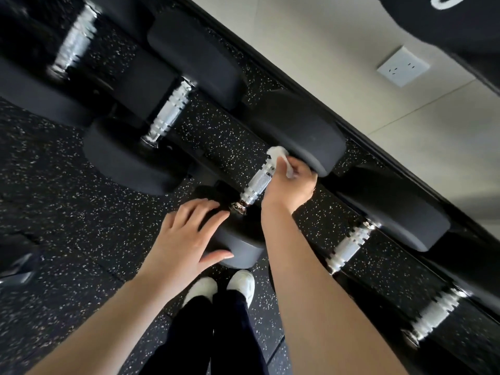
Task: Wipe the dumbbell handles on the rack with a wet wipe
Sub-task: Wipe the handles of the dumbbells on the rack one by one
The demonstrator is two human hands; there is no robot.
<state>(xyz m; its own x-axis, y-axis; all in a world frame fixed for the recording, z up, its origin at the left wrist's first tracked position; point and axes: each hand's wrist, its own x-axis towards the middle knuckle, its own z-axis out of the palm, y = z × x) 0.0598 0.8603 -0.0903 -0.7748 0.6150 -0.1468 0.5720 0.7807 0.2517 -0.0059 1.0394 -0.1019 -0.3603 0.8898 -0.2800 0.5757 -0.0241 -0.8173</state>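
Speckled gym floor (pixel 67 212), dumbbell handle (pixel 257 185) running 7 to 1 o'clock, right hand (pixel 290 182) gripping wet wipe (pixel 278 158) around it, left hand (pixel 186 236) flat, fingers spread, on near weight head (pixel 240 239)

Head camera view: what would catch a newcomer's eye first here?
At the centre, the right hand wraps a white wet wipe round a shiny chrome dumbbell handle. Just below, the left hand rests flat on that dumbbell's black near head.

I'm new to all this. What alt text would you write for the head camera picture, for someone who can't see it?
Seen from above, a person's right hand grips a white wet wipe around the far end of a chrome dumbbell handle, while the left hand rests open on the dumbbell's near black head. More dumbbells lie alongside over speckled black flooring.
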